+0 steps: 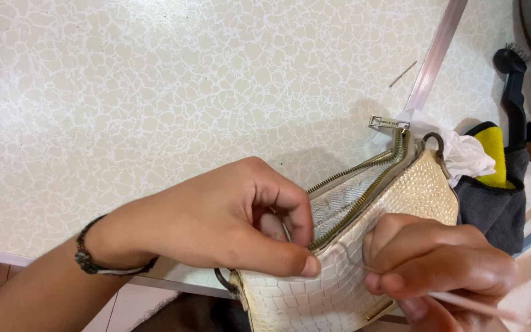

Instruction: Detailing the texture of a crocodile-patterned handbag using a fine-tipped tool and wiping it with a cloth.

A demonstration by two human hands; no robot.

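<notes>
Gripping the cream crocodile-textured handbag (pixel 364 246) at its open zipper (pixel 364 184), your left hand (pixel 228 221) pinches the edge over the table (pixel 155 92), while your right hand (pixel 437 264) closes around a thin white stick (pixel 474 304) against the bag's side.

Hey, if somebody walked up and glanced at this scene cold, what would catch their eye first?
Most likely the cream, scale-textured handbag at the lower centre, its brass zipper open. The left hand pinches the bag's top edge by the zipper, while the right hand holds a thin white stick against its side. Next, the yellow and grey cloth and the black brush at the right edge of the crackle-patterned table.
</notes>
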